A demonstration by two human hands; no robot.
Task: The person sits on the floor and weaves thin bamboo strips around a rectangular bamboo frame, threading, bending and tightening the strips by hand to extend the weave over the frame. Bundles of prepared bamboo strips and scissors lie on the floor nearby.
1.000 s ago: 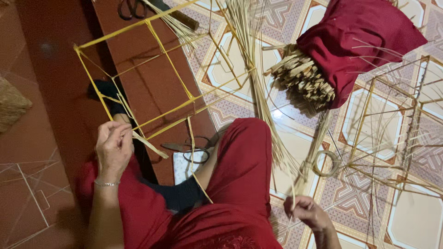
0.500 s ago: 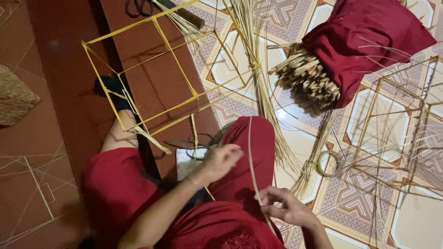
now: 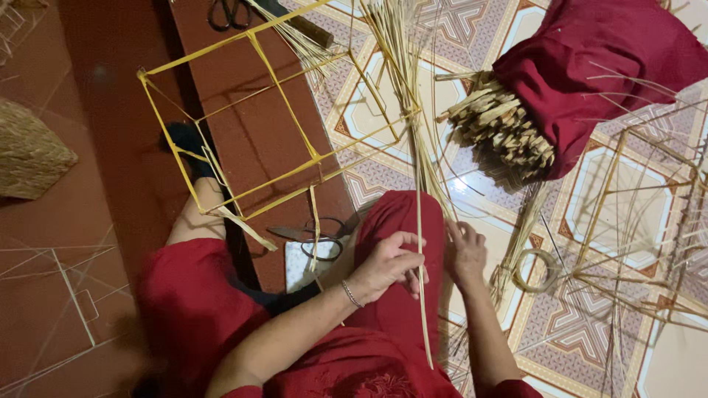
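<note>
My left hand (image 3: 387,264) and my right hand (image 3: 464,252) meet over my red-trousered knee (image 3: 402,221). Between them they hold a long thin bamboo strip (image 3: 420,221) that runs upright from my lap toward a loose bundle of strips (image 3: 402,66) on the tiled floor. A yellow bamboo cube frame (image 3: 258,118) stands on the dark red board to my left, nobody touching it. Scissors (image 3: 313,237) lie on a white sheet beside my thigh.
A red cloth bag (image 3: 605,66) spilling short bamboo sticks (image 3: 501,129) lies at the upper right. A tape roll (image 3: 536,270) sits on the tiles by my right hand. More stick frames (image 3: 634,243) crowd the right side. A second pair of scissors (image 3: 230,11) lies at the top, a woven basket (image 3: 29,151) at left.
My left hand left the yellow frame and came across to my knee. My right hand rose from the floor with a strip, and both hands now hold it.
</note>
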